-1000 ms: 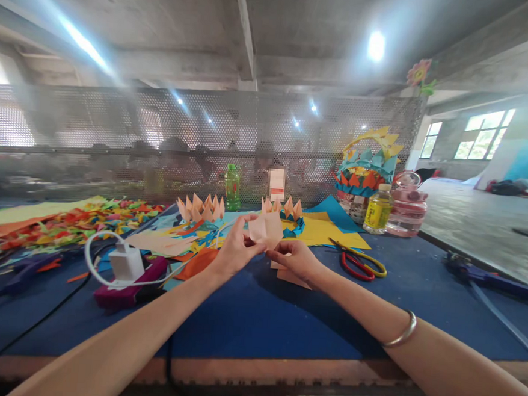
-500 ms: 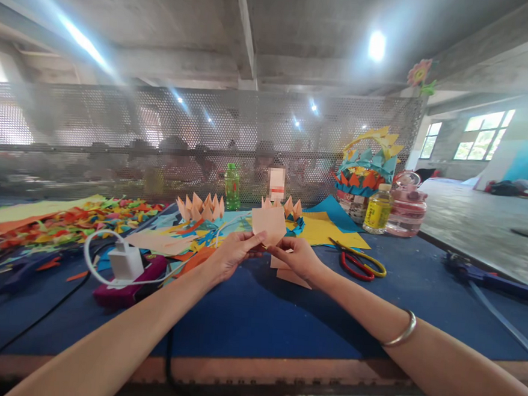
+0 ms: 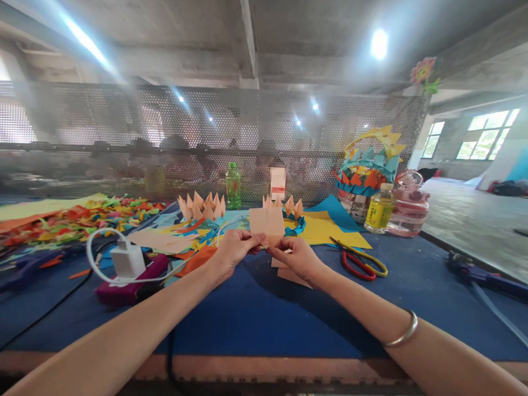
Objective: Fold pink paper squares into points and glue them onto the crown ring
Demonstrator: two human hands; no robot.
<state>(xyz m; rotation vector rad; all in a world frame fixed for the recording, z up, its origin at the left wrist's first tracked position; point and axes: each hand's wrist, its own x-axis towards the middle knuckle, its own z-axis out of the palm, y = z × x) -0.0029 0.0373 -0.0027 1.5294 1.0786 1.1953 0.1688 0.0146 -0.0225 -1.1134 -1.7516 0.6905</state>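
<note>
- Pinching the lower edge of a peach paper square [image 3: 267, 221], the left hand [image 3: 232, 251] and the right hand [image 3: 297, 256] hold it upright above the blue table [image 3: 283, 314], fingertips closed on the sheet from either side.
- The paper stands in the air between the two hands, clear of the tabletop, with a faint vertical crease down its middle.
- More peach paper pieces [image 3: 288, 275] lie flat on the table just under the right hand.
- A silver bangle [image 3: 401, 334] sits on the right forearm.
- Red-and-yellow scissors [image 3: 359, 264] lie to the right of the hands, near a yellow sheet [image 3: 329, 230].
- A white charger [image 3: 126, 259] rests on a purple object to the left, beside scattered coloured paper scraps [image 3: 63, 220].
- Folded peach crowns [image 3: 201, 206] stand behind the held paper.
</note>
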